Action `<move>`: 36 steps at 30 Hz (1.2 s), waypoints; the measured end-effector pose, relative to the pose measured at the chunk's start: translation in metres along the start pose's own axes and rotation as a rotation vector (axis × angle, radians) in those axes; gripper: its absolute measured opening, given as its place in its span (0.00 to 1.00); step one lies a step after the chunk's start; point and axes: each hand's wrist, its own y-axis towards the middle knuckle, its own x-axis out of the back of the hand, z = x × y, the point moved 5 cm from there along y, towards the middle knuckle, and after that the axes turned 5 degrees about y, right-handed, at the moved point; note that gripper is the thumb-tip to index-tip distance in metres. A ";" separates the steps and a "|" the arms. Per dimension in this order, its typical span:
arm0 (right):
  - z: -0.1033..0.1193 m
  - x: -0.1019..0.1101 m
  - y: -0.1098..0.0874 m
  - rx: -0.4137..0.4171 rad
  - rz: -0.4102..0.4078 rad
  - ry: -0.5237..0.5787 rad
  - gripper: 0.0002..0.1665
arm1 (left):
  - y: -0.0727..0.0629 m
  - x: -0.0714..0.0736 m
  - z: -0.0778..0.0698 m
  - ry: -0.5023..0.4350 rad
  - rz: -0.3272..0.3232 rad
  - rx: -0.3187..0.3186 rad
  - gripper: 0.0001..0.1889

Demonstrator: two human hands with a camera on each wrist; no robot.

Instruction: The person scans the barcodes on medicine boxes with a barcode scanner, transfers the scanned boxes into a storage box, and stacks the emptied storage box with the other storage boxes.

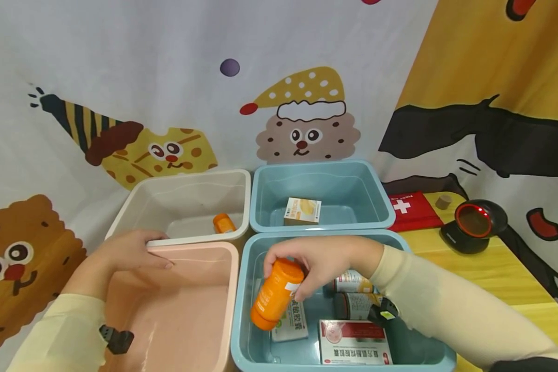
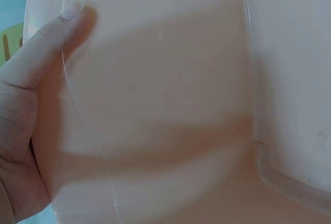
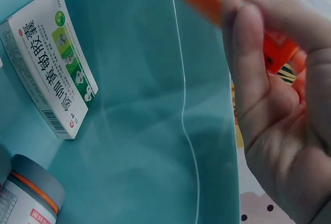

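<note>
Currently, the right hand [image 1: 318,260] grasps an orange bottle [image 1: 274,300] between thumb and fingers, holding it tilted above the front blue bin [image 1: 248,287]. Directly below lies a white capsule box [image 1: 292,328]; a red-and-white box [image 1: 355,343] and two bottles [image 1: 357,306] lie beneath the right forearm. Caution: a slack pinch on the tilted body could drop the orange bottle onto the capsule box; a low wrist could knock the two bottles.

The left hand [image 1: 129,253] holds no item. Its extended thumb and forefinger lie at the rear rim of the pink bin [image 1: 179,315]; applied pressure cannot be determined. A hard push there could shift the grey bin [image 1: 190,184] beyond, rolling its small orange bottle [image 1: 223,223]. Farther from the right hand, the rear blue bin [image 1: 316,178] contains a small carton [image 1: 302,210].
</note>
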 end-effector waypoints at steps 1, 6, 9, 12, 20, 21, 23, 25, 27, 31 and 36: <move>0.000 0.000 0.000 -0.015 -0.014 -0.007 0.34 | 0.001 0.000 0.000 0.006 -0.002 -0.002 0.35; -0.001 0.007 -0.003 -0.062 -0.128 -0.148 0.31 | 0.002 0.000 0.001 0.011 -0.003 -0.005 0.35; 0.003 0.011 -0.004 -0.015 -0.185 -0.202 0.29 | 0.002 -0.001 0.000 0.005 -0.002 -0.004 0.34; 0.008 0.013 -0.006 0.065 -0.192 -0.214 0.25 | 0.002 0.000 -0.001 0.008 -0.007 -0.005 0.34; 0.026 0.023 -0.024 0.116 -0.276 -0.186 0.32 | -0.001 0.002 -0.003 0.011 -0.011 -0.014 0.33; 0.029 0.025 -0.028 0.119 -0.297 -0.170 0.33 | -0.002 0.002 -0.003 0.010 -0.010 -0.016 0.33; 0.039 0.029 -0.036 0.149 -0.341 -0.165 0.34 | -0.004 0.003 -0.003 0.010 -0.009 -0.014 0.33; 0.049 0.032 -0.048 0.197 -0.387 -0.182 0.33 | -0.006 0.004 -0.002 0.014 -0.009 -0.014 0.32; 0.059 0.035 -0.061 0.274 -0.413 -0.185 0.33 | -0.007 0.004 -0.001 0.016 -0.008 -0.012 0.32; 0.074 0.041 -0.090 0.436 -0.492 -0.190 0.35 | -0.006 0.003 0.001 0.031 -0.017 -0.015 0.32; 0.082 0.055 -0.128 0.643 -0.680 -0.116 0.35 | -0.004 0.001 0.001 0.028 -0.020 -0.021 0.33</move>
